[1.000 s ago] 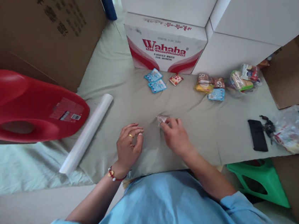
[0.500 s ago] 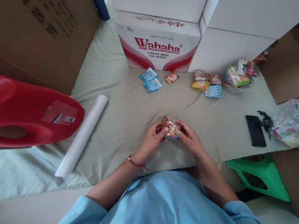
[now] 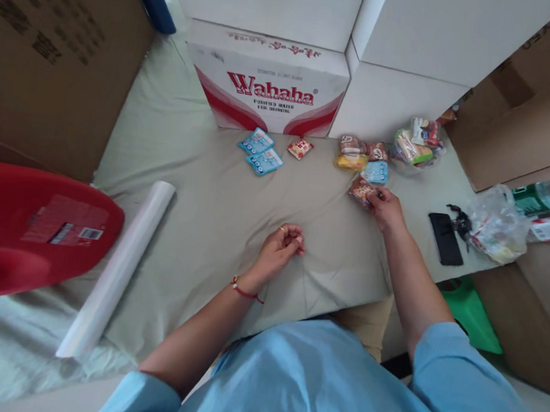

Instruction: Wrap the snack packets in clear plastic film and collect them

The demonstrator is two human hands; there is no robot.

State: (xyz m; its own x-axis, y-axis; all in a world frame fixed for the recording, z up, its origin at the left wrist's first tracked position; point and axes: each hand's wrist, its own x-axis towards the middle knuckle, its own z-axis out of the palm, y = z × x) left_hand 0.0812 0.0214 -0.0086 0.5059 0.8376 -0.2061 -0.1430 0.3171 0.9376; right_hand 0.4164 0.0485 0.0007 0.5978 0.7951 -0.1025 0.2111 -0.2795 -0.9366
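Head view: your right hand (image 3: 386, 210) pinches the brown packet (image 3: 360, 191), which lies to that hand's left, just beside the blue sachet (image 3: 376, 171), its long axis slanting away leftward. Your left hand (image 3: 277, 251), farther off, curls loosely; whether fully closed cannot be told.

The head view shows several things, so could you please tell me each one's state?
Brown packet: gripped at one end
Right hand: gripping that packet
Left hand: loosely curled, visibly holding nothing
Black phone: lying flat
White roll: rolled up, lying flat
Red jug: cap out of view
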